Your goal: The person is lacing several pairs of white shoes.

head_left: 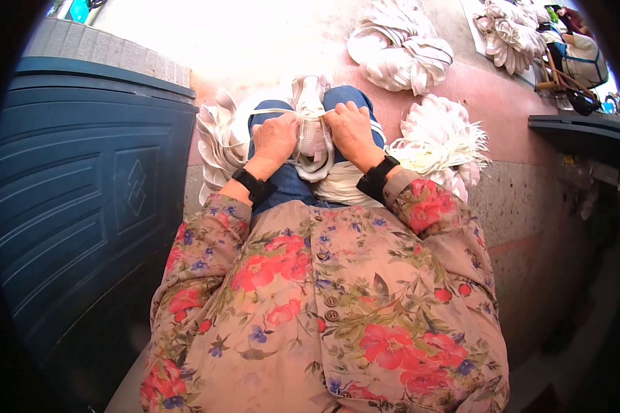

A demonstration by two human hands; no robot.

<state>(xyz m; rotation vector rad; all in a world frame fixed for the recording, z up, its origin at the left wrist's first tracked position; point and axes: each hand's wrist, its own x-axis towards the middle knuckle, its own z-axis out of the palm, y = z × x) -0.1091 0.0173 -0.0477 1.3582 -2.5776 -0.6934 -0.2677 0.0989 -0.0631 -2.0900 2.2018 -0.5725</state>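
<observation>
A pale pinkish-white shoe upper [313, 131] stands between my knees, toe end away from me. At its left side my left hand [275, 141] has its fingers closed on a white shoelace [273, 111]. Opposite it, my right hand [353, 134] is closed on the lace at the upper's right edge. The lace crosses the upper's opening between both hands; the fingertips partly hide it. A bundle of loose white laces [348, 180] rests on my lap beneath the right wrist.
Shoe uppers are heaped at my left knee [217, 148]. More bundled uppers [403, 55] lie on the floor ahead, with another pile [510, 34] farther right. Stringy laces [430, 151] spread beside my right knee. A dark blue panelled door [96, 186] stands close on the left.
</observation>
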